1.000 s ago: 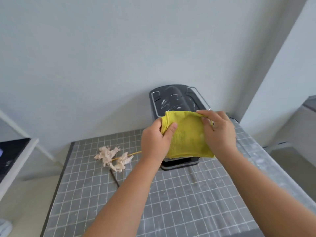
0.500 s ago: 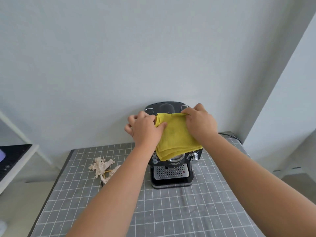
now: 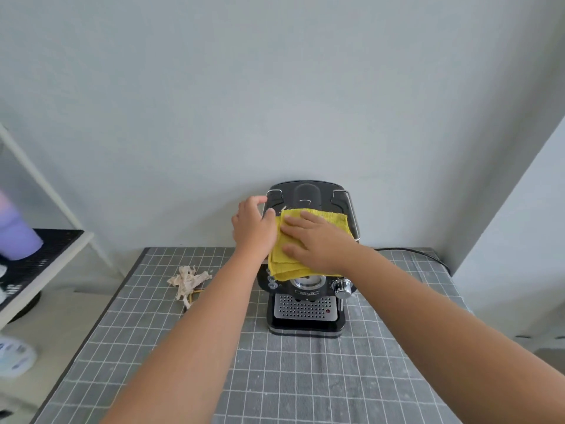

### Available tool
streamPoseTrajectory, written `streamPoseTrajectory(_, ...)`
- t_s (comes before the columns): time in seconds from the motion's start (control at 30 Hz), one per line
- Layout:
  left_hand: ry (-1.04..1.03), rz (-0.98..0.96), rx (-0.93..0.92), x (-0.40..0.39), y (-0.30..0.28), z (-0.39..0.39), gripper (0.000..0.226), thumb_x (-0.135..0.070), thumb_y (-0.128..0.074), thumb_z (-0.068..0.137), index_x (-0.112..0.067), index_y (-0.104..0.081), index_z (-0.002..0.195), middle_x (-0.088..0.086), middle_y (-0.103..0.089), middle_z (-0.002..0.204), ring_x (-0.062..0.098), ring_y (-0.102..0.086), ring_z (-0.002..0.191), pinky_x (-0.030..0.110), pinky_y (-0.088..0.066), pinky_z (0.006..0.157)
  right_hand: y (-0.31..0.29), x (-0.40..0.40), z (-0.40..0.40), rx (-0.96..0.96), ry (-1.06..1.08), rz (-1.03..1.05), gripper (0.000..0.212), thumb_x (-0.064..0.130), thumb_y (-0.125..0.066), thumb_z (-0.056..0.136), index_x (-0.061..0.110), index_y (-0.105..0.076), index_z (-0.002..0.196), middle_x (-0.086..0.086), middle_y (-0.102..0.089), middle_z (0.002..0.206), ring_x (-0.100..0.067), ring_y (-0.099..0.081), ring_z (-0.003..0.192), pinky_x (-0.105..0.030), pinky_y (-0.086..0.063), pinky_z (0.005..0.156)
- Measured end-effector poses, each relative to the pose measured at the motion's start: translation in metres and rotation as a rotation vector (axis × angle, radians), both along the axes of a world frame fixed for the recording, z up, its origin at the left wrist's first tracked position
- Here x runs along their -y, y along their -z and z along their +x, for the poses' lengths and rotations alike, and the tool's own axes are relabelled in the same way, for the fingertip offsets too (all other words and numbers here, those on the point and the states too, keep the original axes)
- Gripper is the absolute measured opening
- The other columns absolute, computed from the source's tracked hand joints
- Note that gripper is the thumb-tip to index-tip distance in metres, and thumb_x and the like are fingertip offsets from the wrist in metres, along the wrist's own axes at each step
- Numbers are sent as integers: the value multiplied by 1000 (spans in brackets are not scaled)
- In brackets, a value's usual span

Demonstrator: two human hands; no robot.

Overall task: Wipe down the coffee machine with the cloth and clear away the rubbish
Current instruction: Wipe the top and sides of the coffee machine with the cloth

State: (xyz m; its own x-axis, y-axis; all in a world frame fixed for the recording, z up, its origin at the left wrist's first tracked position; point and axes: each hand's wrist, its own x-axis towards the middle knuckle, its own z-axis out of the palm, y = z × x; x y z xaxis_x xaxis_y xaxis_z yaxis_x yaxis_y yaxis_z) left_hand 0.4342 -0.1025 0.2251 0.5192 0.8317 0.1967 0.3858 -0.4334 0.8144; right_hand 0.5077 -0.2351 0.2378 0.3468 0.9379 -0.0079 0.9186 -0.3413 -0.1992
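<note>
Centre frame: black coffee machine (image 3: 307, 304) standing on the grid-patterned surface (image 3: 305, 377), against the wall. Folded yellow cloth (image 3: 282, 255) lying on its top. Right hand (image 3: 318, 241) pressing flat on the cloth, fingers straight and spread. Left hand (image 3: 252, 226) at the machine's upper left edge, fingers curled round it, thumb touching the cloth. Crumpled paper rubbish (image 3: 189, 281) left of the machine, apart from it.

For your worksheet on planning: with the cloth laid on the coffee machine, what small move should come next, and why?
Probably slide the right hand, flat on the yellow cloth, across the coffee machine top while the left hand steadies its side; the paper scraps can wait.
</note>
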Motion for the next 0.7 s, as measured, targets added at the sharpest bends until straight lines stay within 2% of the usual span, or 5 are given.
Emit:
streamPoseTrajectory(0.2,124,-147,84,-17,1,6,35,-18,-39,98,-21,-52,131,0,-48,140,21,-39,133,41,-32,111,-7,-16,12,-81,2,-74,57,47,-36,98,28,-26,150,11,-15,160,-18,-5,149,-45,-9,121)
streamPoseTrajectory(0.33,164,-222,76,-21,2,16,40,-19,-37,99,-24,-48,137,-2,-47,145,18,-38,136,42,-30,113,-5,-39,24,-126,14,-5,46,34,-42,97,29,-43,143,13,-32,154,-18,-21,146,-43,-16,120)
streamPoseTrajectory(0.47,199,-216,58,-20,2,22,42,-19,-34,101,-22,-43,142,-1,-43,148,18,-38,137,34,-30,113,-3,-55,38,-161,105,94,39,26,-49,92,30,-59,130,4,-63,130,-22,-57,118,-36,-47,98)
streamPoseTrajectory(0.63,165,-216,38,-25,10,22,44,-17,-29,102,-26,-41,144,0,-45,147,19,-42,133,24,-33,98,-11,-63,47,-144,262,124,36,22,-44,97,22,-59,129,-5,-65,123,-24,-62,100,-31,-50,86)
streamPoseTrajectory(0.7,133,-211,21,-25,12,21,47,-15,-28,101,-27,-41,144,2,-49,143,21,-45,129,25,-35,92,-14,-58,42,-97,297,119,34,17,-40,97,17,-62,124,-9,-65,117,-25,-59,91,-30,-47,73)
